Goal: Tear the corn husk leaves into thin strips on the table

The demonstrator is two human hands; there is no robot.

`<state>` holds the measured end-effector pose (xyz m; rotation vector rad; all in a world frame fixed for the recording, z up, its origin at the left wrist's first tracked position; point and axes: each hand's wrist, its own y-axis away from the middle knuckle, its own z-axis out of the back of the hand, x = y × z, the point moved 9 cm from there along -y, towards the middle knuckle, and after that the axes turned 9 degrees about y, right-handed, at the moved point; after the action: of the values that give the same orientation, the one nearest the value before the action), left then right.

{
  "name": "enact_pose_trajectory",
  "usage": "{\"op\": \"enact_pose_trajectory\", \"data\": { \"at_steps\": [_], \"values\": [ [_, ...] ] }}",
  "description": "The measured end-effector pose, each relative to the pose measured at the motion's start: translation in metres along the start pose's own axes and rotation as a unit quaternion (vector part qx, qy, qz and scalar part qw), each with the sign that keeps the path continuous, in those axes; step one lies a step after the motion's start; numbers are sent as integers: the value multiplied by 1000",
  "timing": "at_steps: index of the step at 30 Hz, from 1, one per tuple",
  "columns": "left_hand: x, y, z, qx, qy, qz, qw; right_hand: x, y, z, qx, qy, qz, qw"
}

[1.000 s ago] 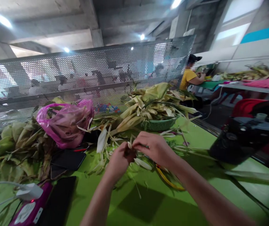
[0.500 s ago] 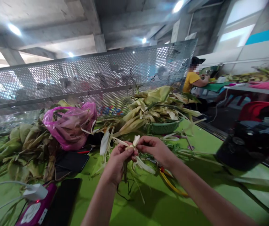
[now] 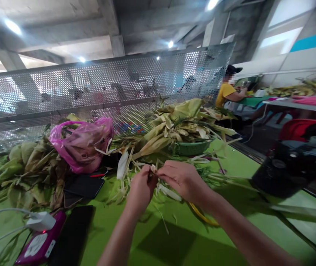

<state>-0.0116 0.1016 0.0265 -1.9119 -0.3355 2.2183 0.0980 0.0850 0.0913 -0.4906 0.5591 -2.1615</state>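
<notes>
Over the bright green bench [image 3: 160, 251], the person's left hand [image 3: 141, 186] curls closed around a small pale strip of corn husk [image 3: 153, 169], while the right hand [image 3: 182, 179] pinches at it, fingertips together. Beyond them, a green plastic basket [image 3: 193, 148] carries heaped yellowish husks [image 3: 180, 123]; farther left sits a translucent pink plastic bag [image 3: 84, 146].

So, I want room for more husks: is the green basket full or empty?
Full: husks rise well above the rim of the green basket, though its inside is hidden.
</notes>
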Motion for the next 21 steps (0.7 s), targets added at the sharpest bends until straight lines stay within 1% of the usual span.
{"op": "enact_pose_trajectory", "data": {
  "at_steps": [1,3,5,6,7,8,9,10,12,15,17,19,21],
  "values": [
    [0,1,-5,23,6,7,1000,-7,-1,2,-2,-39,-18,999],
    [1,3,-18,84,57,27,994,-25,-2,1,6,-133,-64,989],
    [0,6,-28,129,138,59,980,-44,-2,-8,33,-230,-120,965],
    [-1,7,-31,137,182,73,971,-53,-2,-14,45,-270,-148,950],
    [-1,7,-31,131,224,85,962,-59,-1,-20,51,-300,-173,937],
    [-1,6,-28,116,258,93,955,-64,0,-25,53,-319,-192,926],
    [-1,5,-24,91,285,97,949,-66,0,-28,50,-326,-202,922],
    [1,4,-19,63,304,98,946,-66,0,-29,43,-319,-204,924],
    [5,0,-7,3,312,93,946,-57,0,-28,27,-272,-182,945],
    [10,-4,8,-57,252,82,963,-32,-1,-20,11,-153,-116,981],
    [11,-5,14,-77,166,68,981,-14,0,-16,12,-81,-63,995],
    [7,-4,17,-83,76,44,993,-3,1,-12,14,-37,-24,999],
    [2,-3,12,-57,21,20,998,-4,1,-7,10,-35,-14,999]
  ]
}}
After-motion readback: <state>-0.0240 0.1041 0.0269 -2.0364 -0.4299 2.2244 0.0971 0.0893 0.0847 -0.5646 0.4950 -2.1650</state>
